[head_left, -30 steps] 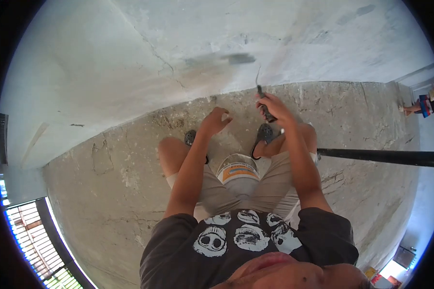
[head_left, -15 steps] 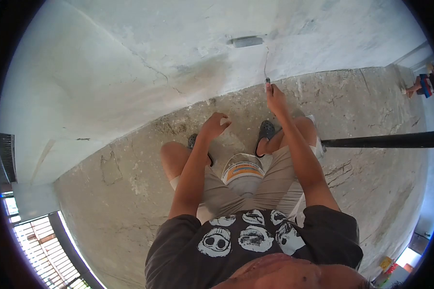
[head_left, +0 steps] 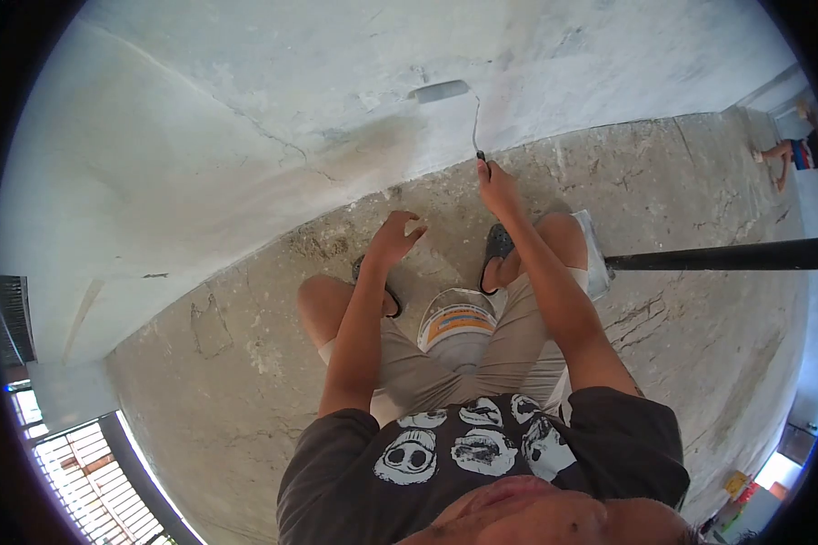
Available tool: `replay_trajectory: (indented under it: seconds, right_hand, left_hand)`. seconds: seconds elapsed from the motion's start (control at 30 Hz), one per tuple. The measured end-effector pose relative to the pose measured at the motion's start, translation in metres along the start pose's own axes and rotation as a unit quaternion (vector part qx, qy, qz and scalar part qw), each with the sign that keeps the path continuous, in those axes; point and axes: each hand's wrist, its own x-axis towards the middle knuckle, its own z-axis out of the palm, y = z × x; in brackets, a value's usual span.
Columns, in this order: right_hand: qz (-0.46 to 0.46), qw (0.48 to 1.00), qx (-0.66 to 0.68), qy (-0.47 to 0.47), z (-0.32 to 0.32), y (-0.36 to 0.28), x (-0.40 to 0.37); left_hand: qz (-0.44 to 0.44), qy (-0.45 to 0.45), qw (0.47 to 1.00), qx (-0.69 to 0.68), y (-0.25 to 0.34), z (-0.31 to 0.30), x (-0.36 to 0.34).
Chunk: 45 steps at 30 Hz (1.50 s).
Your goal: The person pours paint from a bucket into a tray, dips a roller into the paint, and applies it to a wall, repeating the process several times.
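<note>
My right hand (head_left: 500, 189) is closed round the dark handle of a paint roller (head_left: 441, 91). Its thin wire frame runs up to a pale roller sleeve lying against the whitish wall (head_left: 354, 64). My left hand (head_left: 394, 238) holds nothing, fingers apart and slightly curled, above the floor near my left shoe. Between my legs stands a white bucket (head_left: 459, 329) with an orange and grey label; its contents are hard to make out.
Cracked, stained concrete floor (head_left: 218, 391) meets the wall in a curved line. A black pole (head_left: 718, 259) reaches in from the right, near a pale container (head_left: 593, 259) by my right knee. Another person (head_left: 795, 153) is at far right. A barred window (head_left: 86, 472) is lower left.
My right hand and the roller have moved left along the wall. My left hand has shifted slightly left, still empty. The view has tilted a little, and the far person's limbs have moved.
</note>
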Motion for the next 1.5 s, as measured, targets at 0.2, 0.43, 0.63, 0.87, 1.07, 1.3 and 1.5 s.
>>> replay_trajectory:
  seconds: [0.2,0.43,0.63,0.87,1.07,1.3,1.5]
  right_hand:
    - [0.021,0.999,-0.011,-0.029,0.008,0.001,0.003]
    - [-0.028,0.998,-0.034,0.044,0.016,0.001,0.002]
    - [0.017,0.999,-0.032,-0.005,0.009,-0.017,-0.006]
    - [-0.012,0.999,-0.042,0.018,0.028,0.006,-0.003]
    - [-0.013,0.999,-0.033,0.011,0.029,0.000,-0.003]
    - [0.004,1.000,-0.025,0.008,0.015,-0.026,-0.010]
    - [0.005,0.998,-0.056,0.016,0.026,-0.017,-0.013]
  left_hand:
    - [0.006,0.004,1.000,0.007,-0.003,0.000,0.000]
    - [0.046,0.029,0.999,-0.002,-0.009,0.002,0.000]
    - [0.045,0.022,0.999,0.010,-0.007,0.000,0.003]
    - [0.040,0.025,0.999,0.025,-0.008,0.004,0.002]
    - [0.038,0.015,0.999,-0.007,-0.007,0.001,-0.001]
    - [0.040,0.027,0.999,-0.019,-0.010,0.005,0.001]
    - [0.064,0.033,0.997,0.003,-0.013,0.006,0.004]
